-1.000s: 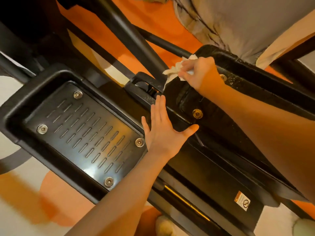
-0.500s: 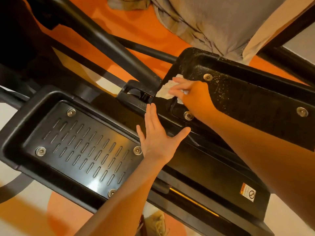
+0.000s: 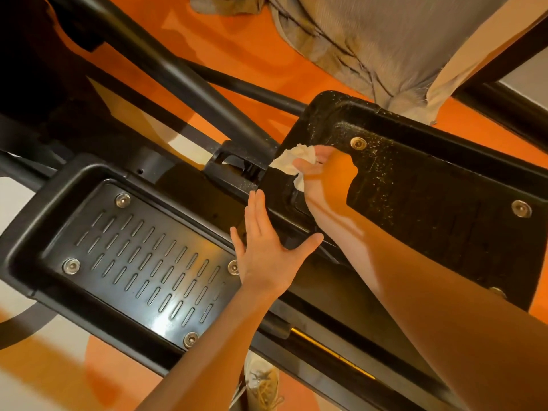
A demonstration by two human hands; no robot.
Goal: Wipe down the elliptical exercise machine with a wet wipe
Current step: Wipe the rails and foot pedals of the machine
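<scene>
**Wet wipe pressed to the inner edge of the right pedal**

Wet wipe (image 3: 292, 160), white and crumpled, is held bunched in the right hand (image 3: 324, 179), fingers and thumb curled round it so that tufts stick out above and below the grip. It is pressed against the near left corner of the right foot pedal (image 3: 430, 185), right where that pedal meets the black pivot bracket (image 3: 237, 164) of the elliptical machine. The pedal's black surface is seen speckled with pale dust, and round metal bolts (image 3: 358, 143) are set into it.

Just below, the left hand (image 3: 267, 247) is laid flat, fingers straight and close together, thumb spread wide to the right; nothing is gripped by it. It rests on the black bar (image 3: 341, 295) between the two pedals, fingertips pointing up toward the wipe but kept apart from it.

To the left, the left foot pedal (image 3: 142, 262) is shown: a raised black rim round a glossy panel cut with rows of short slots, a bolt near each corner. The left wrist crosses its lower right corner.

Black frame tubes (image 3: 184, 81) run diagonally behind the pedals. An orange and cream floor (image 3: 237, 40) is seen underneath. Grey-beige fabric (image 3: 385, 40) is draped at the top right. At the bottom edge, a laced shoe (image 3: 261, 381) is glimpsed between the forearms.
</scene>
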